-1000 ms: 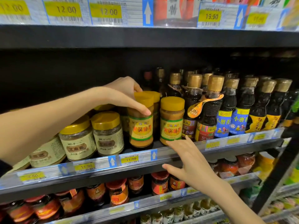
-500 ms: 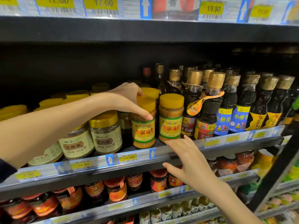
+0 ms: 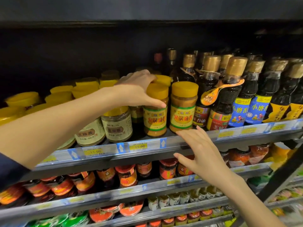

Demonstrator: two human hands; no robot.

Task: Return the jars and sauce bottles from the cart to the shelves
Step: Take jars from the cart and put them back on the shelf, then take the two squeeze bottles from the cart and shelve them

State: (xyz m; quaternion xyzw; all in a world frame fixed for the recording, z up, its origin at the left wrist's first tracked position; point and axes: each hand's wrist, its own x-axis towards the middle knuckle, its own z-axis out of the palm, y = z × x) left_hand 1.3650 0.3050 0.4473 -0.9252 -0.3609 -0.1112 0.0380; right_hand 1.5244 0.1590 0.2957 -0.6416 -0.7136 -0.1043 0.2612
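Observation:
My left hand (image 3: 139, 90) wraps the shoulder of a tall yellow-lidded sauce jar (image 3: 155, 118) with a yellow and green label, which stands upright at the front of the shelf (image 3: 188, 140). A matching jar (image 3: 182, 110) stands just right of it. My right hand (image 3: 198, 154) hovers open in front of the shelf edge, fingers spread, its fingertips near the base of the matching jar, holding nothing.
Squat yellow-lidded paste jars (image 3: 117, 123) fill the shelf to the left. Dark gold-capped sauce bottles (image 3: 229, 99) crowd the right. Red-lidded chili jars (image 3: 127, 175) line the shelf below. The shelf above overhangs darkly. No cart is in view.
The view has tilted downward, so the upper price strip is gone from sight. The held jar sits lower on the shelf. My right hand has barely shifted.

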